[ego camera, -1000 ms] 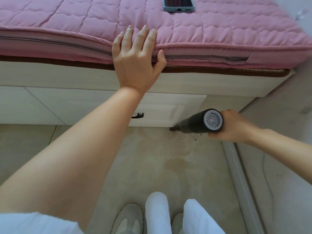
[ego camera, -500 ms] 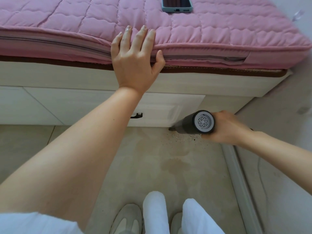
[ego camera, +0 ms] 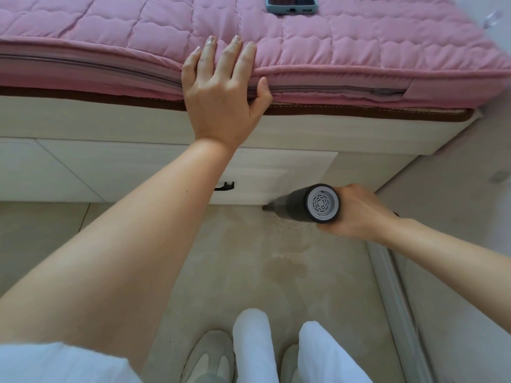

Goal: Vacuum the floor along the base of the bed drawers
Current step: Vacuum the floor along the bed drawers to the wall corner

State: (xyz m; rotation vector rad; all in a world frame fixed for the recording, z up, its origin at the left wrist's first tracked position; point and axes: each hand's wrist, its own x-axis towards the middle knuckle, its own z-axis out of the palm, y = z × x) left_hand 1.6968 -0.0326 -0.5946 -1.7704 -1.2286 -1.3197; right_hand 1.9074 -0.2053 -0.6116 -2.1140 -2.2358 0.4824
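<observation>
Down at our feet we see grey-beige shoes [ego camera: 207,357] and white trouser legs [ego camera: 254,344] planted on the pale floor [ego camera: 221,272], which carries a faint brownish stain [ego camera: 287,261] just ahead of them. A little further out, our right hand [ego camera: 356,214] wraps its curled fingers round the dark handheld vacuum [ego camera: 301,204], the grey vented end cap facing us and the nozzle tip down on the floor right at the foot of the white bed drawer [ego camera: 276,175]. Fine dark crumbs [ego camera: 287,226] lie scattered just under the vacuum body. No brand or lettering shows on the cap that we can read. On the drawer front, a small black handle [ego camera: 224,186] peeks out beside our left forearm. Higher up, our left hand [ego camera: 221,100] lies flat against the edge of the pink quilted mattress [ego camera: 331,42], fingers straight and spread over the top, thumb along the zip line, holding nothing. Farthest off, a phone in a teal case [ego camera: 291,5] lies on the quilt; any marking on it is too small to read.
</observation>
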